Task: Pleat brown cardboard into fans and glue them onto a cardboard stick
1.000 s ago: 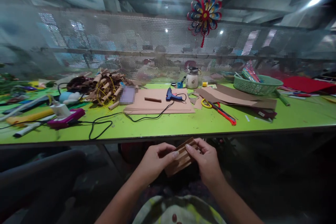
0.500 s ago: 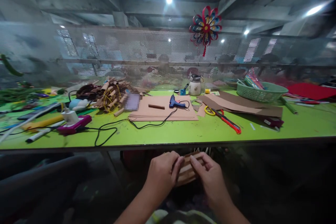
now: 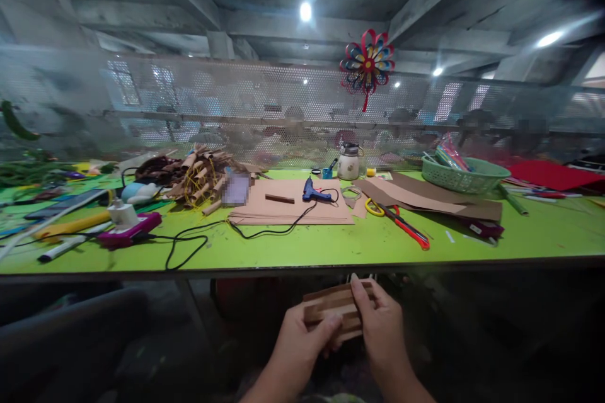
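At the far left of a green table [image 3: 283, 255], greenery [image 3: 35, 173] lies toward the back, with a yellow tube [image 3: 78, 225] nearer the front. Right of the tube sits a purple power strip [image 3: 132, 232] with a white plug [image 3: 123, 215] standing in it; a black cord [image 3: 186, 238] loops away to the right. Behind the cord is a heap of brown paper rolls [image 3: 201, 179] tangled with yellow string. Next comes a stack of tan sheets [image 3: 255, 217], bearing a dark strip [image 3: 280, 199] and, just right of it, a blue glue gun [image 3: 316, 192]. Below the table's near edge, the left hand [image 3: 300, 340] grips the left part of a small brown ridged card [image 3: 333, 307], its thumb lying across the lower face. The card, banded light and dark, is held between both hands, in front of the table. The right hand [image 3: 384, 327] pinches the card's right end, thumb on top near the upper edge, fingers behind. Back on the table are a blue pot [image 3: 327, 172], a pale jar [image 3: 348, 167] and a red tool [image 3: 412, 234] beside a yellow loop [image 3: 375, 206]. A red petalled ornament [image 3: 368, 65] hangs above, before a mesh screen [image 3: 265, 97]. Farther right, brown sheets [image 3: 416, 198] overlap; behind them a green basket [image 3: 472, 179] holds a colourful packet [image 3: 450, 154]. A red sheet [image 3: 553, 175] lies at the far right.
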`<action>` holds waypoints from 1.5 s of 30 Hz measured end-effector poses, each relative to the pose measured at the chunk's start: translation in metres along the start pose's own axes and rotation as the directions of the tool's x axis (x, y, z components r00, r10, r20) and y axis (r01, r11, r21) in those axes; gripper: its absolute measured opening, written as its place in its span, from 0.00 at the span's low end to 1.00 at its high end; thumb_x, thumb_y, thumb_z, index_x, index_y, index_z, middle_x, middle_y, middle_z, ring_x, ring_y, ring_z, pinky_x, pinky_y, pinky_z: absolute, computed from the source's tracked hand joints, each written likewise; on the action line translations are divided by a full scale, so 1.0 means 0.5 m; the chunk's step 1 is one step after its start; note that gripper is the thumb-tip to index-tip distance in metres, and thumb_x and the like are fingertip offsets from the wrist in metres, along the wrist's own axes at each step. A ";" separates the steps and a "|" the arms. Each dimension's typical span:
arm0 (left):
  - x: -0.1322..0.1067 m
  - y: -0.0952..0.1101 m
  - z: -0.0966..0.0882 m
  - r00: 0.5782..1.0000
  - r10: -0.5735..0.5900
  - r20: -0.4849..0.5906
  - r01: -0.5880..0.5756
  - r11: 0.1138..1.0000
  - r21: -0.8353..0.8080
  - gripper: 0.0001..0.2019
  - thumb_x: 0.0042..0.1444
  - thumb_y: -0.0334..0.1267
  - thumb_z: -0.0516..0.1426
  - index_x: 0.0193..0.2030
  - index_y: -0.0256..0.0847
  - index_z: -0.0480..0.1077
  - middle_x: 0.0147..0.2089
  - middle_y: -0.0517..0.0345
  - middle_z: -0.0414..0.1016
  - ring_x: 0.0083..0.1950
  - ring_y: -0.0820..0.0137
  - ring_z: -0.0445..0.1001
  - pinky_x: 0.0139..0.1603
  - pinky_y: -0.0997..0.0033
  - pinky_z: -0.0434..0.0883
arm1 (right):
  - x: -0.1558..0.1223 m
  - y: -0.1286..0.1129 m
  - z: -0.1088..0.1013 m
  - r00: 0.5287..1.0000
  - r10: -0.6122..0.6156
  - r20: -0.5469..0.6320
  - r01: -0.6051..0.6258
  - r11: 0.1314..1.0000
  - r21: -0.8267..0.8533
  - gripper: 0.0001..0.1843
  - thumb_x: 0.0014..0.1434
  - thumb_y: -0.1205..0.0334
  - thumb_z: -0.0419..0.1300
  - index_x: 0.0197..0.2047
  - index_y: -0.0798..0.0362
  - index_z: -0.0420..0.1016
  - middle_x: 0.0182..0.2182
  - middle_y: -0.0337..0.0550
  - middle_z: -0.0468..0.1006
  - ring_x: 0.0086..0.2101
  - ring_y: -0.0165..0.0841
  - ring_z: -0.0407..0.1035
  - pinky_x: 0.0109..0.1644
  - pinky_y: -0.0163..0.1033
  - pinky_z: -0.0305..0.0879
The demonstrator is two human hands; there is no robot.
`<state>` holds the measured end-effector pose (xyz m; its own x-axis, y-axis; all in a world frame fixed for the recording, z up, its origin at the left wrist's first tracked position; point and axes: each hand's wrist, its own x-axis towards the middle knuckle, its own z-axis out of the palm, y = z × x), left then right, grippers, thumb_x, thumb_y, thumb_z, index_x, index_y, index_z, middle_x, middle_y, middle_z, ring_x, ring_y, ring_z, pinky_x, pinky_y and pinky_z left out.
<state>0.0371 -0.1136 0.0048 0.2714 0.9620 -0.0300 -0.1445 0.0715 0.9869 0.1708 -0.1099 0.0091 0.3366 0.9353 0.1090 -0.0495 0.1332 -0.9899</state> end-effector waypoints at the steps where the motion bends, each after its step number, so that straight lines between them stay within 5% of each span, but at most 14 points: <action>1: -0.001 -0.002 0.000 1.000 0.004 0.005 -0.004 1.000 0.019 0.28 0.42 0.57 0.63 0.38 0.30 0.74 0.21 0.57 0.69 0.21 0.74 0.64 0.21 0.76 0.63 | 0.000 -0.001 0.001 1.000 0.004 0.008 -0.004 1.000 0.000 0.22 0.50 0.43 0.61 0.28 0.56 0.73 0.21 0.41 0.73 0.23 0.34 0.66 0.25 0.34 0.65; 5: -0.002 -0.007 -0.008 0.998 0.015 0.055 -0.014 1.000 -0.012 0.26 0.40 0.53 0.66 0.40 0.32 0.76 0.23 0.54 0.73 0.24 0.71 0.69 0.28 0.72 0.69 | -0.001 -0.014 0.003 1.000 -0.019 0.002 0.019 1.000 -0.019 0.22 0.50 0.43 0.61 0.25 0.56 0.73 0.21 0.42 0.73 0.23 0.33 0.66 0.25 0.34 0.64; 10: 0.001 -0.016 -0.018 0.989 0.075 0.129 -0.054 0.985 -0.162 0.29 0.38 0.45 0.69 0.48 0.35 0.74 0.40 0.48 0.78 0.43 0.60 0.75 0.51 0.62 0.69 | 0.004 -0.021 0.007 0.997 -0.070 -0.014 0.069 0.997 -0.037 0.21 0.51 0.44 0.61 0.25 0.56 0.72 0.21 0.40 0.72 0.25 0.33 0.66 0.28 0.33 0.64; 14: -0.001 -0.020 -0.022 0.996 0.013 0.090 -0.004 0.996 -0.091 0.30 0.35 0.48 0.69 0.46 0.34 0.74 0.33 0.51 0.78 0.34 0.65 0.75 0.37 0.69 0.71 | 0.003 -0.015 0.011 0.997 -0.080 -0.005 0.080 0.996 -0.042 0.21 0.51 0.44 0.61 0.25 0.56 0.73 0.21 0.40 0.73 0.24 0.32 0.66 0.28 0.33 0.64; 19: -0.007 -0.025 -0.029 0.998 -0.056 0.016 0.056 0.998 -0.008 0.25 0.36 0.50 0.68 0.36 0.31 0.75 0.21 0.55 0.73 0.19 0.77 0.64 0.20 0.79 0.60 | 0.003 -0.016 0.016 0.993 -0.116 0.001 0.116 0.991 -0.065 0.20 0.53 0.46 0.60 0.24 0.56 0.73 0.21 0.40 0.73 0.25 0.32 0.65 0.28 0.32 0.63; 34: -0.019 -0.065 -0.072 0.989 -0.141 0.054 0.144 0.989 -0.046 0.20 0.40 0.52 0.66 0.22 0.33 0.70 0.17 0.53 0.72 0.16 0.75 0.66 0.18 0.78 0.59 | 0.021 -0.034 0.005 0.989 -0.134 -0.055 0.129 0.989 -0.077 0.19 0.52 0.47 0.61 0.29 0.56 0.76 0.23 0.41 0.75 0.27 0.34 0.67 0.31 0.33 0.64; 37: -0.023 -0.038 -0.089 0.995 -0.087 0.039 0.089 0.993 -0.073 0.18 0.44 0.49 0.65 0.23 0.33 0.71 0.21 0.51 0.74 0.20 0.75 0.67 0.21 0.77 0.60 | 0.029 -0.041 -0.001 0.984 -0.156 -0.088 0.149 0.985 -0.085 0.19 0.53 0.47 0.61 0.31 0.57 0.76 0.26 0.42 0.76 0.29 0.34 0.68 0.33 0.33 0.64; 41: -0.025 0.035 -0.084 1.000 -0.003 -0.005 0.001 0.966 -0.260 0.21 0.49 0.50 0.61 0.42 0.34 0.73 0.39 0.46 0.75 0.40 0.64 0.72 0.34 0.71 0.68 | 0.021 -0.033 0.010 0.990 -0.144 -0.009 0.143 0.985 -0.093 0.19 0.54 0.47 0.59 0.29 0.57 0.75 0.24 0.41 0.74 0.28 0.33 0.67 0.32 0.33 0.64; 45: -0.015 0.058 -0.058 0.993 -0.090 -0.072 0.073 0.976 -0.203 0.18 0.52 0.52 0.58 0.34 0.36 0.72 0.34 0.54 0.72 0.39 0.67 0.70 0.41 0.72 0.66 | 0.004 -0.010 0.029 0.987 -0.148 0.062 0.154 0.982 -0.112 0.20 0.54 0.47 0.59 0.25 0.57 0.73 0.21 0.39 0.71 0.26 0.31 0.64 0.30 0.32 0.61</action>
<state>0.0032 -0.1110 0.0291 0.2145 0.9681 -0.1296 -0.3143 0.1940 0.9293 0.1580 -0.1040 0.0155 0.2809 0.9239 0.2596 0.1082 0.2383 -0.9651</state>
